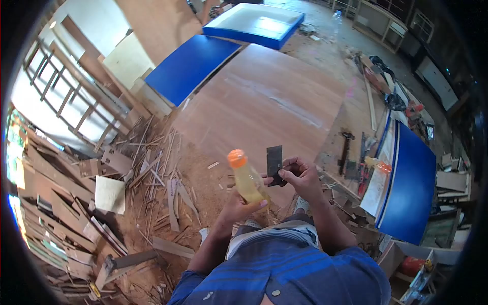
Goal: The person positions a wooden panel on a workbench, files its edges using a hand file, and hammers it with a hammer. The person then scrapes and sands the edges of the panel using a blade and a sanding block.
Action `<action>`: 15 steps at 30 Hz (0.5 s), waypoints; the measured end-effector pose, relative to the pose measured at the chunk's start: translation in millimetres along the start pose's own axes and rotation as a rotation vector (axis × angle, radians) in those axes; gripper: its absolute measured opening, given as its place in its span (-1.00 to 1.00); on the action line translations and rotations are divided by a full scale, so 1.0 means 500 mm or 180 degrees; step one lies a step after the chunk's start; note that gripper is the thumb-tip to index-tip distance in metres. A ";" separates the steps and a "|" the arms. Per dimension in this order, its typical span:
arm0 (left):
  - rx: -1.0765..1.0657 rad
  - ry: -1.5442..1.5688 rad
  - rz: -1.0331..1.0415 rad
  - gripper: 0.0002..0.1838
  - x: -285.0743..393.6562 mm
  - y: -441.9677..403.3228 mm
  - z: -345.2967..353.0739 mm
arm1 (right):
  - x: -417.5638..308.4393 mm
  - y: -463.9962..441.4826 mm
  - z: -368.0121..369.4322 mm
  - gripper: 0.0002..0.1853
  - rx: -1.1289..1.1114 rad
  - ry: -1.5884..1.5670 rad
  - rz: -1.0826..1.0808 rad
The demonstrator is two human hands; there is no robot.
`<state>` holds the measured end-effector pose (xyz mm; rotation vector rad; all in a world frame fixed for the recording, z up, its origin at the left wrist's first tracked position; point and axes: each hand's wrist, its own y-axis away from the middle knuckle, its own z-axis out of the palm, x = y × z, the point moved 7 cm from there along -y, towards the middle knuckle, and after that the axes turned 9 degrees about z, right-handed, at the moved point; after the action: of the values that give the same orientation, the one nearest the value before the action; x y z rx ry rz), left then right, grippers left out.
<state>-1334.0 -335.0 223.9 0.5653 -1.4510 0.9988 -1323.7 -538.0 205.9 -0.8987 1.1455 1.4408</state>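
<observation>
My left hand [238,207] is closed around a clear plastic bottle [250,182] with an orange cap and pale yellow liquid inside. The bottle is tilted, its cap pointing up and away from me. In my right hand [301,177] is a thin, dark rectangular piece [274,161], pinched near its lower end and held upright beside the bottle. What kind of piece it is, I cannot make out. Beyond both hands lies a large brown wood-look panel [274,96] with pale, shiny streaks across its surface.
Blue panels [190,66] [409,188] lie at the left and right of the brown one. A blue-edged board [254,23] rests at the far end. Wood offcuts [175,203] litter the floor at left. Tools [346,150] and an orange-capped bottle [378,165] lie at right.
</observation>
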 end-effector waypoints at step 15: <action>0.0840 0.0049 -0.0328 -0.24 0.087 0.253 -0.358 | 0.074 -0.076 0.435 -0.74 -0.1203 0.0648 0.0664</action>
<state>-1348.0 -112.2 217.3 0.8134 -1.2712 1.1174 -1283.0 -318.4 221.2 -1.2396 1.1615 1.8073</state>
